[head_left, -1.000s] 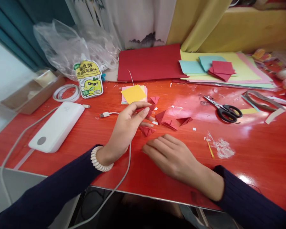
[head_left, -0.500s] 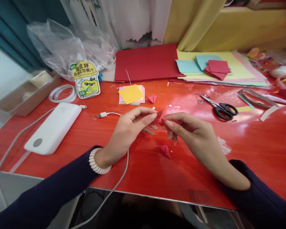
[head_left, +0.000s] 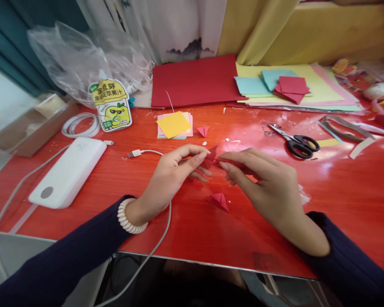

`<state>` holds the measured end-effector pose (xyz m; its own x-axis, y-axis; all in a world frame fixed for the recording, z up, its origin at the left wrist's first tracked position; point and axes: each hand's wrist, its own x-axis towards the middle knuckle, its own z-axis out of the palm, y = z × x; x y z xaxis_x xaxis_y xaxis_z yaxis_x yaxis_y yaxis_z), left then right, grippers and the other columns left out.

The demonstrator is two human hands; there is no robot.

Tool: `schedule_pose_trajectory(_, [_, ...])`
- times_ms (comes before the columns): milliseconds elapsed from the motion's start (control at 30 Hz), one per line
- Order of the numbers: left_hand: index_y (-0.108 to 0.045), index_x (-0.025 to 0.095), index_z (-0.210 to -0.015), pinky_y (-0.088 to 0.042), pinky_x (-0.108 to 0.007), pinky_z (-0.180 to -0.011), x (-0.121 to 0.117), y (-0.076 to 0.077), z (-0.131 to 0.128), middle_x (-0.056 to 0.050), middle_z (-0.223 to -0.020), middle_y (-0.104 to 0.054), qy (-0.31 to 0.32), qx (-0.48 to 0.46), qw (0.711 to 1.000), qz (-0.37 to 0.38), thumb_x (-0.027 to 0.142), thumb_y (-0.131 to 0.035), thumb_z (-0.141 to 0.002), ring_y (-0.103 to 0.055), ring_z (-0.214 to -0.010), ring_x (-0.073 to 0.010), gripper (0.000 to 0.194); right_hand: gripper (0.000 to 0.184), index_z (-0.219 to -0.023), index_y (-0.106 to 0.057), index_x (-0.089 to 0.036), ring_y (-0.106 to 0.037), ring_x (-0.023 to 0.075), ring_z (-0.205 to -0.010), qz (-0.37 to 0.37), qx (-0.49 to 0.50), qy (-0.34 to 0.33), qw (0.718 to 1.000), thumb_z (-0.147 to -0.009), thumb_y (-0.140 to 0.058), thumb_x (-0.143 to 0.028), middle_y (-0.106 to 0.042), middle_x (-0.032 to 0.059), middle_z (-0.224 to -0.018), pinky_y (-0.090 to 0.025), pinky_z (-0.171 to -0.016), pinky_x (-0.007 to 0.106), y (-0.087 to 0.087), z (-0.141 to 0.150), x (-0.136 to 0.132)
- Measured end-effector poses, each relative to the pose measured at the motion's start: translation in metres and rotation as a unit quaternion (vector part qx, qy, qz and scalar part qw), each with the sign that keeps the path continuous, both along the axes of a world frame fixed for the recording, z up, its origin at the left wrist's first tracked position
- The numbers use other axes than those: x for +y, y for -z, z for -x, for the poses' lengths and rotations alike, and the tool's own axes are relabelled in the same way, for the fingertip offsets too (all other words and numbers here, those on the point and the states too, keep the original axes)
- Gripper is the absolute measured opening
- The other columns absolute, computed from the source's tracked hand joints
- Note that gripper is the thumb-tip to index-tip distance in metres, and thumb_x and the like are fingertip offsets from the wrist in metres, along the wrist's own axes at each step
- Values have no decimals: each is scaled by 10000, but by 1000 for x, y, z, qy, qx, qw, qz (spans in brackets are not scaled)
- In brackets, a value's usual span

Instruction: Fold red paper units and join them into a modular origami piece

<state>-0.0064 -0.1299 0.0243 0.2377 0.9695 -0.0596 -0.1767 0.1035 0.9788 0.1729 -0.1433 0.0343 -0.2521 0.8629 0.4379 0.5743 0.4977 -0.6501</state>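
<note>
Between thumb and forefinger, my left hand pinches a small piece of red folded paper, raised above the red table. My right hand is closed at the paper's right side, thumb and forefinger tips together on its edge; my fingers partly hide that edge. Below the hands lies a red folded paper piece with pointed corners. Farther back, a small red folded triangle rests beside a stack of square paper with a yellow sheet on top. Another bit of red paper shows under my left fingers, mostly hidden.
Black-handled scissors lie on the right, near paper strips. A white power bank and its cable are on the left. Large red sheets and coloured paper line the back, beside a yellow pouch.
My right hand's fingers have straightened somewhat and shifted at the paper's edge. The left hand keeps its pinch. The whole view has moved slightly.
</note>
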Motion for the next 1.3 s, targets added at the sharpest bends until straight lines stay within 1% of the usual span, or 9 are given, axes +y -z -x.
schedule_pose_trajectory(167, [-655, 180, -912, -549, -173, -609, 0, 2, -1, -14, -898, -681, -7, 14, 1000, -9, 300, -643, -854, -665, -712, -94, 134, 121, -965, -697, -173, -651, 155, -675, 6, -4, 17, 1000, -888, -604, -175, -702, 52, -863, -512, -598, 287, -2, 0, 0])
schedule_pose_trajectory(333, [-660, 185, -916, -554, -176, -632, -1, 1, -1, -5, -893, -688, -10, 54, 998, -30, 316, -641, -855, -670, -702, -90, 146, 117, -965, -694, -178, -632, 152, -675, 57, 37, 17, 998, -863, -637, -186, -687, 34, -822, -502, -588, 285, 0, -2, 1])
schedule_pose_trajectory(500, [-673, 176, -908, -552, -192, -642, -2, -2, -1, -13, -879, -704, -15, 119, 992, -45, 341, -633, -854, -678, -686, -101, 178, 62, -861, -707, -190, -594, 144, -605, 124, 54, 11, 991, -836, -660, -222, -679, 16, -736, -459, -551, 284, 0, -4, 5])
schedule_pose_trajectory(667, [-683, 166, -887, -536, -205, -625, -1, -4, -1, -12, -777, -705, -9, 160, 985, -61, 332, -621, -858, -660, -649, -108, 179, 109, -806, -715, -167, -563, 112, -452, 279, 119, -21, 953, -807, -688, -272, -623, -23, -522, -432, -454, 236, -3, -6, 11])
schedule_pose_trajectory(767, [-692, 173, -879, -523, -209, -629, -1, -6, -1, 5, -698, -683, 8, 189, 979, -72, 311, -616, -862, -639, -616, -104, 159, 121, -756, -709, -162, -575, 110, -439, 332, 151, -32, 930, -796, -698, -276, -608, -25, -487, -451, -456, 228, -2, -5, 13])
schedule_pose_trajectory(933, [-702, 169, -892, -504, -212, -634, 3, -9, 2, 15, -655, -662, 28, 223, 973, -58, 289, -608, -863, -623, -592, -98, 156, 161, -853, -680, -152, -633, 115, -501, 393, 250, -23, 885, -754, -746, -260, -660, -18, -591, -524, -520, 230, 0, -3, 15])
schedule_pose_trajectory(1033, [-697, 154, -874, -507, -209, -631, 6, -8, 4, 9, -656, -654, 29, 202, 978, -36, 281, -612, -856, -621, -595, -98, 154, 93, -798, -671, -149, -672, 113, -561, 422, 292, -34, 857, -804, -697, -238, -679, -7, -628, -568, -598, 228, 0, -3, 16])
schedule_pose_trajectory(1200, [-700, 148, -868, -518, -216, -635, 8, -3, 3, -7, -699, -665, 36, 179, 983, -12, 283, -615, -848, -628, -610, -101, 160, 97, -744, -670, -147, -702, 127, -608, 439, 301, -30, 846, -801, -701, -220, -692, 6, -690, -598, -651, 249, 2, -3, 14])
schedule_pose_trajectory(1300, [-703, 149, -838, -520, -218, -637, 7, -1, 2, -8, -699, -664, 20, 183, 983, -10, 276, -618, -843, -625, -604, -98, 154, 108, -792, -660, -147, -708, 140, -605, 427, 324, -22, 844, -775, -724, -233, -696, 8, -712, -606, -638, 266, 7, 1, 13])
